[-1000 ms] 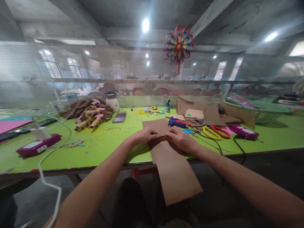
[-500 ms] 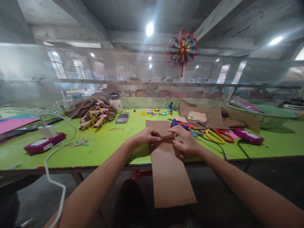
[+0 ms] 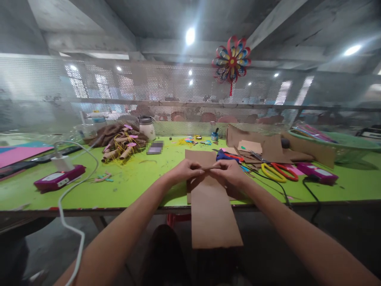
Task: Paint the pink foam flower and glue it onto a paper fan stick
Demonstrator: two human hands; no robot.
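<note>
A long strip of brown cardboard hangs over the front edge of the green table, its upper end between my hands. My left hand pinches the folded upper edge from the left. From the right, my right hand pinches the same edge, thumbs almost meeting in the middle. Under my hands, another brown cardboard piece lies on the tabletop. Just behind my right hand rests a dark blue tool with red parts; its kind is hard to make out.
Yellow-and-red-handled scissors and cardboard scraps lie to the right, near a green basket. Purple power strips sit on both sides, with cables trailing. Paper rolls, a phone and a jar stand left of centre.
My right hand's fingers have closed from a looser pose onto the cardboard's upper edge. The hanging end of the strip has risen slightly.
</note>
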